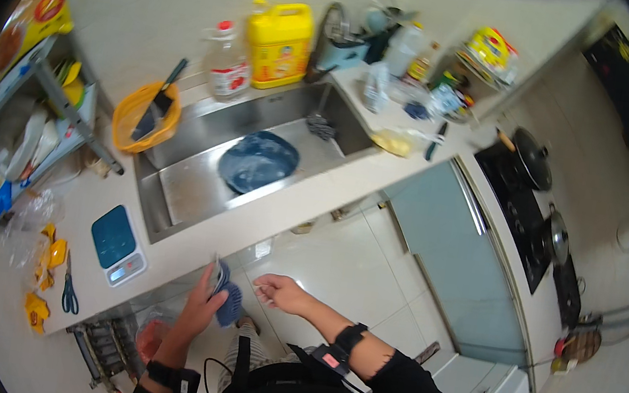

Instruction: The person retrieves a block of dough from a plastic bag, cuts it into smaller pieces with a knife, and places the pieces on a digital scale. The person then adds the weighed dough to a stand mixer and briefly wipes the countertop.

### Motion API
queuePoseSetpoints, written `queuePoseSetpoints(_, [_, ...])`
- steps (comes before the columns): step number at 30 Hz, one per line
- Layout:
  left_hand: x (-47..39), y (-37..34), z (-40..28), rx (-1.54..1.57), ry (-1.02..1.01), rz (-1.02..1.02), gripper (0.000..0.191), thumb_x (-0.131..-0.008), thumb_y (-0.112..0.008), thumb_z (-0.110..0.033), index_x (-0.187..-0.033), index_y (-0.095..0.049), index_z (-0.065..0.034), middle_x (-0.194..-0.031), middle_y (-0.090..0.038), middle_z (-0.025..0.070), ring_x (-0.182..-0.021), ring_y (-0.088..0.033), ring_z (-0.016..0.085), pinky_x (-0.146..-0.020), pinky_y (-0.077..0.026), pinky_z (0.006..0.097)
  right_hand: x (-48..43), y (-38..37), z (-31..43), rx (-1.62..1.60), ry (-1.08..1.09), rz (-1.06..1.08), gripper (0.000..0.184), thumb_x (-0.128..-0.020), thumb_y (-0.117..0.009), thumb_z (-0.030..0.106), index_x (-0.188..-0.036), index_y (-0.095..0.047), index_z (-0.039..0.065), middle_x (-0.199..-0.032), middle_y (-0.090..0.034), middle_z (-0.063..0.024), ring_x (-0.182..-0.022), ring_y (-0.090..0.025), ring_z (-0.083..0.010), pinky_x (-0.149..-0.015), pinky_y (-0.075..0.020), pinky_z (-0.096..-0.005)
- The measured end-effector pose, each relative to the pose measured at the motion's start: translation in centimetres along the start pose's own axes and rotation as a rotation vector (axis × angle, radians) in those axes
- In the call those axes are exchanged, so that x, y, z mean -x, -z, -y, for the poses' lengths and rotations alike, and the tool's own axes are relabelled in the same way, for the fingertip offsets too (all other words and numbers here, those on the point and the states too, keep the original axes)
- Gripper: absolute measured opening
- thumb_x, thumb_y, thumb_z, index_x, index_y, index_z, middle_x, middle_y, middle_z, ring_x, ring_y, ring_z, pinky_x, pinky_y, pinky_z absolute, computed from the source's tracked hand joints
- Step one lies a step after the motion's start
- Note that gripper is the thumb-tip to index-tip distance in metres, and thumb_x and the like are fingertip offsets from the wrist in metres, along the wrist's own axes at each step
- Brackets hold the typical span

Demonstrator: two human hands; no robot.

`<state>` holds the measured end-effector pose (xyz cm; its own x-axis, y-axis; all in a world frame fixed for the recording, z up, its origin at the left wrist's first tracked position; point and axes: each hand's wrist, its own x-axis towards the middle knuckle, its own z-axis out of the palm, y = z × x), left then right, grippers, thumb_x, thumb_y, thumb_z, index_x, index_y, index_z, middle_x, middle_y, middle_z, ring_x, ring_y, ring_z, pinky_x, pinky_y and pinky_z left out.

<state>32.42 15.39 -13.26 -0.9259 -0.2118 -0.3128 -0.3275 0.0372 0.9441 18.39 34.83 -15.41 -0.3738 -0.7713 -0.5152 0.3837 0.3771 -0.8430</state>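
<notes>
In my left hand is a blue ribbed item with a pale edge, held upright between thumb and fingers in front of the counter. Motion blur leaves its exact kind unclear. My right hand hovers to its right, apart from it, with bent fingers. Whether anything small is pinched at those fingertips is hard to see. Ahead of both hands, a steel sink is set into the white counter. A dark blue basin lies inside it, holding whitish liquid or residue.
Left on the counter are a kitchen scale, scissors and torn yellow packets. An orange basket holds a dark-handled tool. Behind the sink stand a yellow jug and a clear bottle. A knife lies right; a lidded pan sits on the stove.
</notes>
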Motion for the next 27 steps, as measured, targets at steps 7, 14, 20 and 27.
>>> queuePoseSetpoints(7, [-3.9, -24.5, -9.3, 0.233, -0.033, 0.571, 0.06, -0.093, -0.045, -0.018, -0.143, -0.018, 0.0003, -0.134, -0.04, 0.0091, -0.121, -0.04, 0.016, -0.103, -0.027, 0.0282, 22.1, 10.9, -5.3, -0.607, 0.161, -0.382, 0.044, -0.092, -0.051, 0.039, -0.119, -0.051, 0.004, -0.108, -0.059, -0.0062, -0.092, -0.058, -0.0123, -0.075, -0.0506, -0.0276])
queuePoseSetpoints(14, [-5.7, -42.1, -13.6, 0.129, -0.045, 0.543, 0.057, -0.093, -0.047, -0.016, -0.141, -0.023, 0.0023, -0.121, -0.052, 0.0127, -0.105, -0.051, 0.015, -0.095, -0.037, 0.0265, 36.6, 20.2, -12.3, -0.916, 0.554, -0.832, 0.031, -0.094, -0.05, 0.022, -0.115, -0.053, -0.001, -0.105, -0.061, -0.0075, -0.09, -0.061, -0.0148, -0.078, -0.0505, -0.0284])
queuePoseSetpoints(20, [-11.5, -54.0, -16.1, 0.18, 0.044, 0.754, 0.052, -0.091, -0.053, -0.017, -0.136, -0.035, 0.0017, -0.111, -0.058, 0.0091, -0.099, -0.055, 0.014, -0.091, -0.039, 0.0259, 44.8, 27.3, -16.8, -1.045, 0.954, -1.035, 0.03, -0.096, -0.045, 0.023, -0.109, -0.051, -0.003, -0.105, -0.06, -0.0109, -0.094, -0.061, -0.0193, -0.086, -0.0485, -0.034])
queuePoseSetpoints(27, [-14.7, -70.5, -20.8, 0.159, 0.076, 1.053, 0.044, -0.09, -0.053, -0.007, -0.133, -0.043, -0.0026, -0.099, -0.062, 0.0042, -0.085, -0.058, 0.01, -0.081, -0.045, 0.023, 53.3, 34.4, -18.9, -1.064, 0.682, -1.416, 0.051, -0.086, -0.059, 0.01, -0.132, -0.038, 0.003, -0.106, -0.06, -0.0101, -0.092, -0.06, -0.0173, -0.083, -0.0496, -0.0326])
